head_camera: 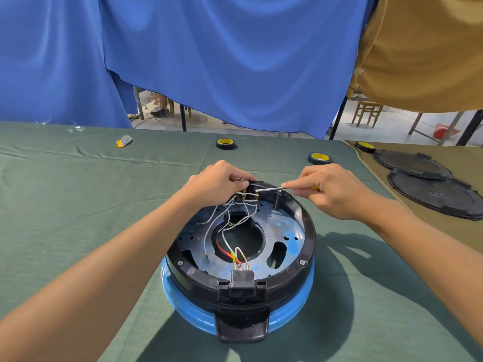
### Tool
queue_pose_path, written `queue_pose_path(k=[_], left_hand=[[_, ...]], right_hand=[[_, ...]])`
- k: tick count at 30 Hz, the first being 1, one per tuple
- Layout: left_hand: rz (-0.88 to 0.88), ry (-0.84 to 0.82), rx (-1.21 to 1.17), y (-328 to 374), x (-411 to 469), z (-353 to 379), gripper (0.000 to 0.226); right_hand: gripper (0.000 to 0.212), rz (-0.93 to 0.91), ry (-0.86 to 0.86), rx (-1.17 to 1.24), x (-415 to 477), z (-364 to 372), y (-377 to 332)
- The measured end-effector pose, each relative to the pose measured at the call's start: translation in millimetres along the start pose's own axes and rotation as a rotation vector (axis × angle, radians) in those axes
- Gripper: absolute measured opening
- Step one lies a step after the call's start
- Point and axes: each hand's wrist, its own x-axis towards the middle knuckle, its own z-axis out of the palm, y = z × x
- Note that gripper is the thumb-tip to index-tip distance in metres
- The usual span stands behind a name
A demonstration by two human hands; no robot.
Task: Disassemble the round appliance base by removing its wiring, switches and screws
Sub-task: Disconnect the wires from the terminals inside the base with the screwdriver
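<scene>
Black and blue, the round base [310, 232] sits on the green worktop [78, 205]. Both arms reach to its far rim. The left hand [219, 184] pinches the switch [247, 196] by the white wires [205, 236]. The right hand [334, 192] grips a screwdriver [269, 189], one finger straight along it.

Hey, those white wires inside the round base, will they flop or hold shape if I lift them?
Probably floppy: the white wires sag in loose curves across the round base. Likely light, being thin. They may tug back, since several run to terminals at the left hand.
</scene>
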Motion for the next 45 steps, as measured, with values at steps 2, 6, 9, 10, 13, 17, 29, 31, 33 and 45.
queue_pose_path(k=[2, 6, 9, 10, 13, 17, 29, 31, 33, 45], left_hand=[[-0.005, 0.011, -0.002, 0.0, -1.6, -0.6, 0.026], [-0.006, 0.015, -0.02, 0.2, -0.9, -0.7, 0.025], [0.002, 0.006, -0.033, 0.0, 0.2, -0.8, 0.025], [0.003, 0.005, -0.031, 0.1, 0.3, -0.7, 0.025], [0.0, 0.025, -0.03, -0.5, 0.2, -0.6, 0.024], [-0.003, 0.028, -0.034, -0.4, 0.1, -0.1, 0.023], [-0.005, 0.032, -0.003, -1.5, 0.9, 0.1, 0.023], [-0.001, 0.032, -0.003, -1.4, 0.8, 0.0, 0.023], [-0.002, 0.029, -0.009, -0.7, 0.1, -0.3, 0.024], [0.003, 0.026, -0.017, 1.3, -1.7, -1.1, 0.024]], right_hand=[[0.029, -0.029, 0.033, -0.084, 2.6, -1.0, 0.2], [0.031, -0.098, 0.137, -0.277, -5.6, -0.7, -8.6], [0.037, -0.138, 0.147, -0.349, -10.7, 0.1, -13.1], [0.037, -0.151, 0.152, -0.362, -9.9, -2.2, -12.6], [0.03, -0.213, 0.129, -0.38, -1.6, -11.7, -9.7], [0.028, -0.199, 0.053, -0.339, 7.7, -21.4, -5.3], [0.031, -0.329, -0.122, -0.615, 35.3, -50.1, -30.4], [0.03, -0.19, -0.249, -0.514, 44.7, -52.5, -29.9], [0.027, -0.067, -0.375, -0.329, 56.2, -56.9, -27.2], [0.017, 0.202, -0.639, 0.19, 86.5, -61.6, -11.5]])
